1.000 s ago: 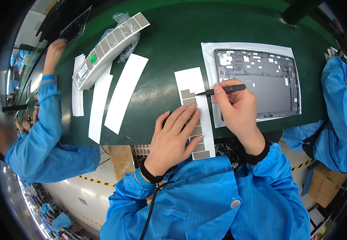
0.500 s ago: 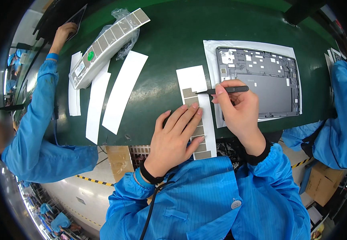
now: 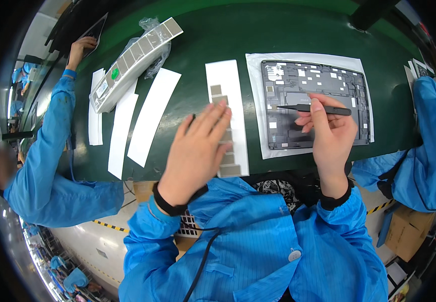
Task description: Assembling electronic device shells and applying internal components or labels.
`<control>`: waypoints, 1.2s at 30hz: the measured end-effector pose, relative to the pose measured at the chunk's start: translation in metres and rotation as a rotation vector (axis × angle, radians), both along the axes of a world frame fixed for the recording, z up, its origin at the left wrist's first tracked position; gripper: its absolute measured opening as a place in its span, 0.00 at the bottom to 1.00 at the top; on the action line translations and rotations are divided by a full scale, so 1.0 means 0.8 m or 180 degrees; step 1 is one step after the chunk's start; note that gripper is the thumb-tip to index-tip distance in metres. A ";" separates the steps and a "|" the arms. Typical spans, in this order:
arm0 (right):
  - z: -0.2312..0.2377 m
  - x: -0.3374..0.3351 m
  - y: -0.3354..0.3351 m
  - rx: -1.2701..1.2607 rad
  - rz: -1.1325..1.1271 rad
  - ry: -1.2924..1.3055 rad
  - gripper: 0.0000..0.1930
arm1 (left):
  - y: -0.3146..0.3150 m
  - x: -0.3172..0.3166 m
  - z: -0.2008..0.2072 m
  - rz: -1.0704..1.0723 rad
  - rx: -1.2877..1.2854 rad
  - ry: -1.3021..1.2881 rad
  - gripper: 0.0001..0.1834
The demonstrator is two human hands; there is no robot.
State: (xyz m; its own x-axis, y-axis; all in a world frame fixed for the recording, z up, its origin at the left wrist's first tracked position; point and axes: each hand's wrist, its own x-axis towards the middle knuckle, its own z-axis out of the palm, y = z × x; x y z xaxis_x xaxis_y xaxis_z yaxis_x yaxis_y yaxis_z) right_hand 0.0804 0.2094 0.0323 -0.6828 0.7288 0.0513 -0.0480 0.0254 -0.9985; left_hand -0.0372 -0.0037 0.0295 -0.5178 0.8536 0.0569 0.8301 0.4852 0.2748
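My left hand (image 3: 195, 146) lies with outstretched fingers over a white backing strip (image 3: 237, 118) that carries a row of grey-brown square stickers (image 3: 216, 90). Part of that row is hidden under the palm and fingers. My right hand (image 3: 333, 133) is closed around black tweezers (image 3: 323, 109), which point left over a dark grey tablet housing (image 3: 318, 133). Their tips are over the housing's left side; whether a sticker is between them cannot be made out. Several white labels dot the housing, which rests on a white sheet (image 3: 256, 136).
Blank white strips (image 3: 153, 118) lie to the left on the green table (image 3: 197, 45). Beyond them is a stack of sticker strips (image 3: 132, 63) in clear plastic. At far left a co-worker's hand (image 3: 82, 48) holds a dark panel. Another person's blue sleeve (image 3: 431, 141) is at right.
My right hand has carried the tweezers right, from the sticker strip to over the housing. My left hand and the strip have shifted left and away from me.
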 end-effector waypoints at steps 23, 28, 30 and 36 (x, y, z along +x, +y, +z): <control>-0.029 0.025 -0.006 -0.0027 0.0150 -0.0240 0.05 | 0.064 0.061 0.000 0.0105 0.0203 -0.0186 0.25; -0.030 0.026 -0.006 -0.0024 0.0151 -0.0252 0.05 | 0.063 0.061 -0.002 0.0114 0.0216 -0.0208 0.25; -0.030 0.027 -0.006 0.0006 0.0140 -0.0209 0.06 | 0.064 0.063 0.000 0.0103 0.0219 -0.0203 0.26; -0.027 0.026 -0.005 -0.0110 0.0184 -0.0237 0.06 | 0.063 0.065 -0.003 0.0078 0.0296 -0.0256 0.26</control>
State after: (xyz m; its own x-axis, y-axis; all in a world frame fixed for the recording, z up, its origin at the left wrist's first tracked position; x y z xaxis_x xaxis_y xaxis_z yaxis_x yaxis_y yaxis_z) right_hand 0.1016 0.2058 0.0106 -0.7248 0.6885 -0.0257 0.0261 -0.0099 -0.9996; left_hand 0.0148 0.0466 0.0268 -0.5446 0.8335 0.0926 0.7917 0.4745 0.3849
